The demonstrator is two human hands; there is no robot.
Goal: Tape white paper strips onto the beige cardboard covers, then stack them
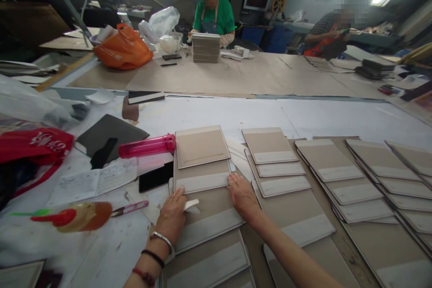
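My left hand (173, 214) rests on a tan board (209, 207) with a white strip along its edge, and its fingers pinch a small white flat tool (191, 204). My right hand (242, 195) lies flat with fingers spread on the right edge of the same column of overlapping boards. A separate tan board (201, 145) lies at the head of this column. Further columns of like boards (337, 175) fan out to the right.
A pink bottle (147, 146), a black phone (155, 177), small scissors (130, 208), a dark notebook (110, 134) and a red bag (37, 146) lie to the left. Across the table a person in green stands behind a stack of boards (205, 47); another person sits far right.
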